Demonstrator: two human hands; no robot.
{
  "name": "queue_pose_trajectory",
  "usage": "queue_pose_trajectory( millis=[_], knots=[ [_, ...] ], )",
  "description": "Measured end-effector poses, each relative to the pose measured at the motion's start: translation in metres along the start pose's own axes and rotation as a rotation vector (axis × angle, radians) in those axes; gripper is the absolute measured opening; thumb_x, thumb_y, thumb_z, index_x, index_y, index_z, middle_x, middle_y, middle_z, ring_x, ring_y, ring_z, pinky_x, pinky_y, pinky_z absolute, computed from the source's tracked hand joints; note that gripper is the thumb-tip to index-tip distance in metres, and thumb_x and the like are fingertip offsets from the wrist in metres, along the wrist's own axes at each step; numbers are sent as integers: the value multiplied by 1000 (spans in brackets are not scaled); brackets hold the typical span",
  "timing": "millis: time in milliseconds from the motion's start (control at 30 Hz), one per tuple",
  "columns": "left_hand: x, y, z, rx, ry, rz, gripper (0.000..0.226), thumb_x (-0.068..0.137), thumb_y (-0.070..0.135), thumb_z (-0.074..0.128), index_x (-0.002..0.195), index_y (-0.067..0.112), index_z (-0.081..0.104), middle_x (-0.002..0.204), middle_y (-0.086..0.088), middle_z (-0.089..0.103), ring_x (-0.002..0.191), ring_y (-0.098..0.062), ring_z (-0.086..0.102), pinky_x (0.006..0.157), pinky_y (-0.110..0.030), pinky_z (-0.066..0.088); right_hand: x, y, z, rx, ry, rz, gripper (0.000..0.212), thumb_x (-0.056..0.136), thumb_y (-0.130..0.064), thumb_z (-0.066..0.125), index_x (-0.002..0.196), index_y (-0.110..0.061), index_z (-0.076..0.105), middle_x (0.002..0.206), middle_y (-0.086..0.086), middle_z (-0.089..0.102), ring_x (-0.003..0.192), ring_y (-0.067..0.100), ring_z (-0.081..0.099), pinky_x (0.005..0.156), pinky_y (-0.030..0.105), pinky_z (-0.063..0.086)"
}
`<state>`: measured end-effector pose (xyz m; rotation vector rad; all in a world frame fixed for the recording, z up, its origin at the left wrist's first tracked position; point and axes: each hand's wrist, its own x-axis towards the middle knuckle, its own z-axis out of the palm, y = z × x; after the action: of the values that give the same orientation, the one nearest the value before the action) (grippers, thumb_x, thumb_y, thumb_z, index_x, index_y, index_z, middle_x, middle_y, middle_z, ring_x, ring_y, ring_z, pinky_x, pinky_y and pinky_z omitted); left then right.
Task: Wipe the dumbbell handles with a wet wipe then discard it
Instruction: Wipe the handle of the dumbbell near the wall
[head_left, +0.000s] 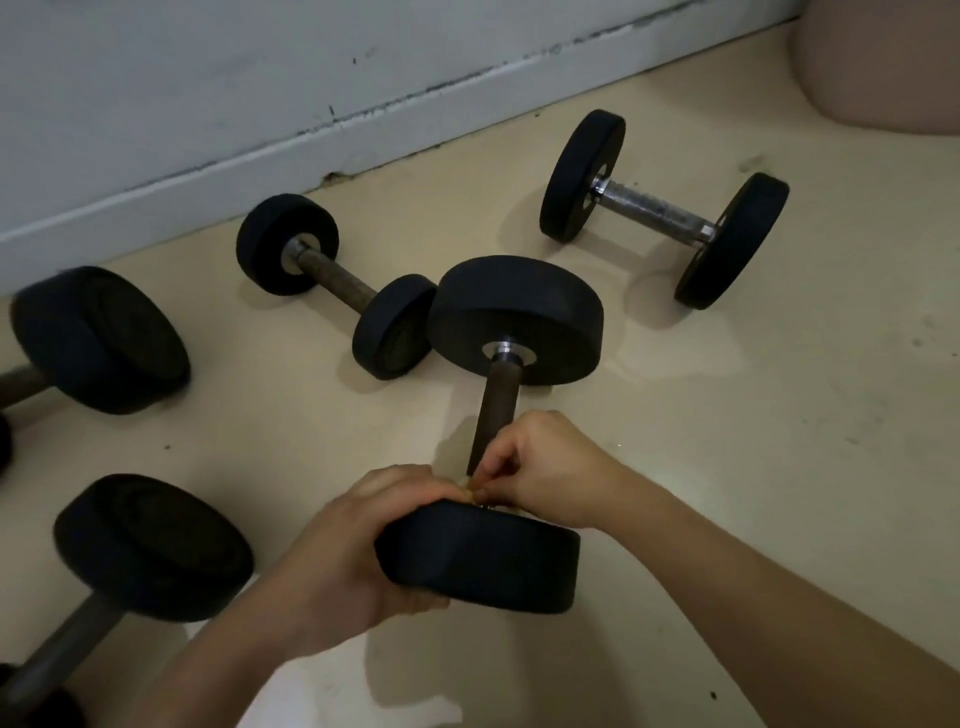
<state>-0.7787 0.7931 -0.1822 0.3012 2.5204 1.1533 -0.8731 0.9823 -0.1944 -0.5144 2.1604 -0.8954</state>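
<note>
A black dumbbell lies on the floor in front of me, its dark handle running from the far weight to the near weight. My left hand grips the near weight from the left side. Closed around the near end of the handle, just above that weight, is my right hand. A small tan scrap shows between the fingertips of both hands. No wet wipe can be made out clearly; anything in my right palm is hidden.
Other dumbbells lie around: a small one touching the far weight, one with a silver handle at the back right, two big ones at the left. A wall baseboard runs behind. A pink container stands at top right.
</note>
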Motion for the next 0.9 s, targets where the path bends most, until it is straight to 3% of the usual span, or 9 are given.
queue_pose_trajectory(
  millis=[67, 167, 233, 267, 367, 433, 633, 800, 900],
  knots=[
    [0, 0, 1, -47, -6, 0, 70, 60, 31, 88, 119, 46, 54, 118, 22, 52, 115, -7, 49, 91, -25, 45, -1, -4, -12, 336, 47, 15, 8, 86, -13, 67, 91, -12, 73, 82, -2, 69, 73, 3, 63, 64, 14, 49],
    [-3, -4, -7, -128, -114, -34, 70, 67, 27, 84, 125, 45, 49, 126, 23, 48, 122, -6, 45, 97, -23, 43, -7, -14, -32, 1041, 54, 24, 20, 93, -8, 52, 109, -2, 62, 94, 9, 66, 82, 14, 64, 63, 23, 50],
    [-6, 0, -21, -314, -174, -129, 67, 71, 35, 81, 127, 49, 47, 132, 25, 47, 127, 1, 40, 103, -20, 38, -15, -20, -33, 1265, 33, -27, 26, 94, -9, 48, 116, 0, 58, 97, 12, 64, 79, 16, 63, 61, 23, 49],
    [-7, 6, -26, -433, -120, -190, 63, 70, 44, 78, 125, 50, 49, 132, 25, 50, 127, 3, 42, 104, -22, 37, -19, -24, -32, 1303, 33, -41, 27, 94, -8, 47, 117, 0, 57, 96, 13, 64, 77, 16, 63, 60, 22, 49],
    [-3, 32, -34, -714, 264, -306, 51, 73, 62, 65, 116, 35, 62, 108, 13, 68, 106, -8, 63, 87, -28, 52, -28, -38, -27, 1246, 86, -54, 26, 95, -6, 44, 117, 1, 57, 89, 12, 66, 73, 16, 64, 60, 23, 47],
    [5, 53, -34, -780, 391, -291, 50, 72, 58, 58, 108, 25, 68, 93, 5, 71, 90, -14, 68, 74, -29, 57, -32, -46, -23, 1105, 153, -70, 22, 96, -7, 45, 111, -2, 60, 85, 10, 69, 73, 17, 65, 63, 26, 46],
    [14, 71, -33, -782, 528, -209, 17, 69, 27, 71, 82, 16, 76, 75, -4, 73, 66, -13, 67, 59, -20, 52, -46, -63, -21, 765, 316, -79, 15, 95, -13, 51, 100, -11, 64, 75, 2, 71, 67, 14, 64, 64, 30, 46],
    [10, 53, -44, -1221, 497, -234, 17, 83, 26, 57, 85, 11, 66, 87, -7, 67, 86, -21, 67, 82, -38, 54, -55, -55, -35, 679, 356, 4, 18, 90, -8, 59, 96, -17, 73, 84, 4, 74, 73, 14, 65, 70, 29, 50],
    [14, 51, -56, -1340, 436, -152, 14, 86, 19, 54, 89, 9, 63, 87, -9, 67, 86, -22, 67, 82, -35, 56, -56, -57, -46, 429, 270, 47, 19, 85, -5, 64, 89, -22, 74, 87, 0, 73, 85, 15, 68, 80, 28, 52]
  ],
)
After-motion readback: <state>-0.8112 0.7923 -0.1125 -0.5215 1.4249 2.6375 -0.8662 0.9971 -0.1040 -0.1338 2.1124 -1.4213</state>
